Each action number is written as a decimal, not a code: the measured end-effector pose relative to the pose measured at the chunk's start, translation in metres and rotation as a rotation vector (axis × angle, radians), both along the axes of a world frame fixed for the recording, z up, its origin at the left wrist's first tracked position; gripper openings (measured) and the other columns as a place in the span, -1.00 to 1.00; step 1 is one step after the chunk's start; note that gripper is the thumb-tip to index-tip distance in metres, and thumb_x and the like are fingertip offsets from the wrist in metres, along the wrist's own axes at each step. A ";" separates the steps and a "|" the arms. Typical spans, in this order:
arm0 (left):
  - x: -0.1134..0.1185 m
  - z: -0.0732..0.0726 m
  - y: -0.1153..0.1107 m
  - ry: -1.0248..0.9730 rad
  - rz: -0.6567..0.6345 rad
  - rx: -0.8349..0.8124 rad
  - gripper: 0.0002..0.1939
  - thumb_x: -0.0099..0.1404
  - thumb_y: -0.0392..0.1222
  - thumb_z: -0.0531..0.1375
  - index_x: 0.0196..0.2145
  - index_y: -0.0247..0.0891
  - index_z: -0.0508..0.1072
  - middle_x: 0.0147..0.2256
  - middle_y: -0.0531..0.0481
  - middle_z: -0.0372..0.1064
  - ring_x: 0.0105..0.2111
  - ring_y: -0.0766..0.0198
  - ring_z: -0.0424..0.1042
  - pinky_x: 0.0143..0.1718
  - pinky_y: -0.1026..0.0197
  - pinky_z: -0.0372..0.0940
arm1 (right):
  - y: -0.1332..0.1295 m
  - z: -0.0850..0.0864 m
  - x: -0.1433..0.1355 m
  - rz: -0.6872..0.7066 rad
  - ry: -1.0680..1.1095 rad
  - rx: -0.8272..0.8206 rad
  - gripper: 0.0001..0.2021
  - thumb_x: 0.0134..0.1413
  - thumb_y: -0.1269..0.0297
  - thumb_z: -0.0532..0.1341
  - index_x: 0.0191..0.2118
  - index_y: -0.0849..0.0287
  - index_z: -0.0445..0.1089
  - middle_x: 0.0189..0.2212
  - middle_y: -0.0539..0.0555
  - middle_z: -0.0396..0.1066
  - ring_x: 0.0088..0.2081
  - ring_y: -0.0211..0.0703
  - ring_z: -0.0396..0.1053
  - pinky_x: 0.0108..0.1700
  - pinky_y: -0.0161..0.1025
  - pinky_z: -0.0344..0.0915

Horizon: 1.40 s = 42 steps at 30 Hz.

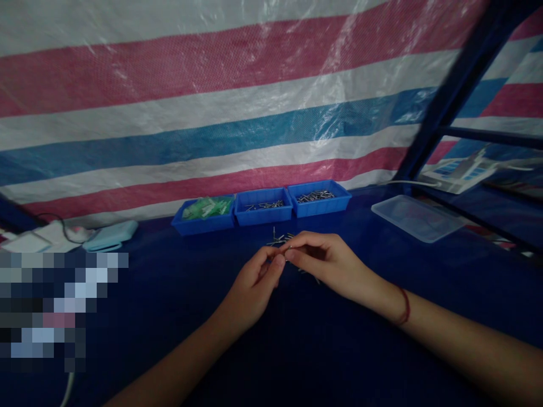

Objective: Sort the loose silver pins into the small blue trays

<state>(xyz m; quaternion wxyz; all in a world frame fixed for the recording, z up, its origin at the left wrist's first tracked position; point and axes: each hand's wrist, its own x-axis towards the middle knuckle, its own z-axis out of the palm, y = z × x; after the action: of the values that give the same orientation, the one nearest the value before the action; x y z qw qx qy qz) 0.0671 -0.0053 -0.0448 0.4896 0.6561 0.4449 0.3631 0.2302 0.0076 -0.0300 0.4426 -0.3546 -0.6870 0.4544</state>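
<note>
My left hand (pixel 254 285) and my right hand (pixel 333 263) meet fingertip to fingertip above the dark blue table (pixel 190 282). Both are closed in a pinch on a tiny metallic piece, mostly hidden between the fingers. A loose group of thin metal pins (pixel 280 239) lies just behind and beneath my hands. Beyond them stand three blue bins side by side: the left bin (pixel 206 227) holds green and clear plastic pieces, the middle bin (pixel 263 216) some metal pins, and the right bin (pixel 322 208) a fuller heap of metal pieces.
At the right lies a translucent plastic lid (pixel 418 217), near a dark blue metal frame (pixel 449 107). A light blue case (pixel 111 234) and white items sit at the left, beside a pixelated patch. A striped sheet (pixel 212 124) hangs behind the bins.
</note>
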 end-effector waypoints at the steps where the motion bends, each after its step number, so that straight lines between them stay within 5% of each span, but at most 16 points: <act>1: 0.000 0.000 0.000 0.000 0.004 -0.002 -0.74 0.32 -0.03 -0.02 -0.30 -0.29 0.30 -0.56 0.15 0.08 -0.56 0.38 0.11 -0.52 0.30 0.04 | 0.000 0.000 0.000 -0.006 0.005 0.000 -0.88 0.04 0.31 0.20 -0.31 0.17 0.46 -0.38 0.03 0.48 -0.37 -0.28 0.40 -0.32 -0.28 0.31; 8: 0.000 0.001 -0.002 -0.029 0.054 0.031 -0.83 0.23 -0.10 0.11 -0.32 -0.26 0.29 -0.52 0.14 0.13 -0.52 0.37 0.14 -0.48 0.30 0.07 | 0.001 -0.002 0.001 -0.053 -0.020 0.052 -0.88 0.04 0.29 0.19 -0.31 0.18 0.45 -0.38 0.03 0.43 -0.40 -0.29 0.35 -0.36 -0.28 0.26; 21: -0.006 -0.002 -0.003 0.056 0.241 0.338 -0.88 0.21 -0.15 0.16 -0.33 -0.22 0.30 -0.48 0.13 0.21 -0.50 0.37 0.24 -0.48 0.32 0.13 | 0.002 -0.011 -0.002 0.027 -0.095 0.135 -0.88 0.07 0.28 0.18 -0.31 0.18 0.43 -0.39 0.03 0.36 -0.38 -0.26 0.30 -0.37 -0.27 0.23; 28: -0.006 0.003 -0.005 0.074 0.293 0.279 -0.81 0.22 -0.09 0.13 -0.44 -0.24 0.26 -0.55 0.15 0.17 -0.55 0.38 0.17 -0.53 0.32 0.08 | -0.001 -0.009 -0.004 0.019 -0.113 0.163 -0.82 0.13 0.24 0.12 -0.41 0.19 0.38 -0.47 -0.01 0.29 -0.45 -0.31 0.23 -0.41 -0.31 0.20; 31: -0.004 0.003 -0.003 0.095 0.235 0.212 -0.79 0.24 -0.05 0.11 -0.41 -0.24 0.27 -0.56 0.16 0.13 -0.55 0.38 0.15 -0.53 0.32 0.08 | 0.009 -0.004 0.004 -0.125 -0.130 0.247 -0.77 0.14 0.20 0.10 -0.46 0.18 0.33 -0.52 -0.03 0.27 -0.49 -0.31 0.21 -0.45 -0.32 0.17; 36: -0.002 -0.001 -0.002 0.122 0.168 0.227 -0.81 0.27 -0.05 0.09 -0.29 -0.24 0.31 -0.48 0.11 0.22 -0.50 0.35 0.24 -0.46 0.29 0.17 | 0.055 0.003 0.042 -0.692 -0.443 0.648 -0.78 0.16 0.21 0.07 -0.39 0.19 0.37 -0.46 0.06 0.33 -0.43 -0.20 0.27 -0.32 -0.22 0.21; 42: -0.008 -0.002 0.005 0.495 0.033 0.461 -0.88 0.28 -0.19 0.08 -0.33 -0.22 0.40 -0.39 0.06 0.32 -0.45 0.32 0.32 -0.38 0.25 0.22 | 0.084 -0.011 0.077 -0.832 -0.794 0.589 -0.74 0.10 0.18 0.10 -0.23 0.25 0.39 -0.31 0.20 0.40 -0.36 -0.05 0.36 -0.30 -0.15 0.26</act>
<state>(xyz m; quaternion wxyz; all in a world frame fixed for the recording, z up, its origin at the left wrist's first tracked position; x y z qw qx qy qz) 0.0589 -0.0005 -0.0468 0.1996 0.8105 0.4672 0.2915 0.3071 0.0914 -0.0412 0.3726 -0.5961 -0.6996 -0.1284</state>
